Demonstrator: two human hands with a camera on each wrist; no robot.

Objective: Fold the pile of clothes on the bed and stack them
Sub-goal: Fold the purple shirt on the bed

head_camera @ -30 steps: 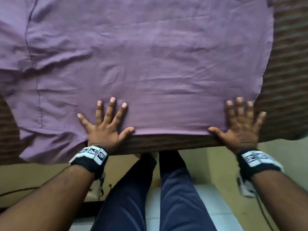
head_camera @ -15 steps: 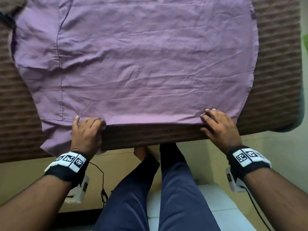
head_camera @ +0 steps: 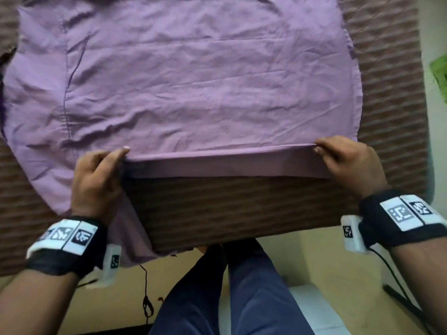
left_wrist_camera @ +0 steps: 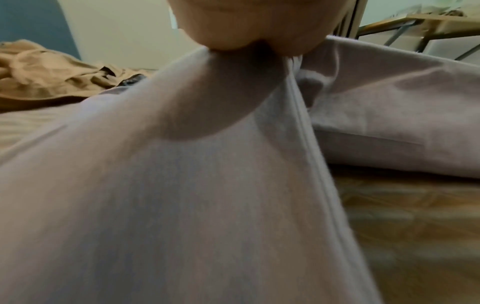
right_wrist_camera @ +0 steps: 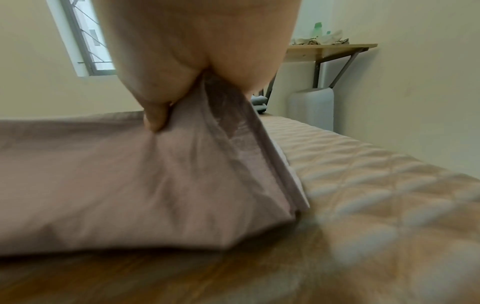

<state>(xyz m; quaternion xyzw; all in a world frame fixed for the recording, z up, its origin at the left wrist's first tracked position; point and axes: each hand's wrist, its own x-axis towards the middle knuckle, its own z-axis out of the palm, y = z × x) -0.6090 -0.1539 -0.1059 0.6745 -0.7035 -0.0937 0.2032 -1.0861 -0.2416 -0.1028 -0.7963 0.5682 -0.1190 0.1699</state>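
Observation:
A purple garment lies spread flat over the brown quilted bed. My left hand pinches its near hem on the left, and my right hand pinches the same hem on the right. The hem is lifted off the mattress and stretched taut between them, held over the cloth beyond it. In the left wrist view the garment hangs from my fingertips. In the right wrist view the cloth bunches under my fingers.
A tan heap of clothes lies further along the bed. A wooden shelf on metal brackets is fixed to the wall past the bed's end. My legs in blue trousers stand against the bed's near edge.
Both hands went from lying flat on the hem, to curling round it, to lifting it. The hem has now come up off the bed edge and moved away from me.

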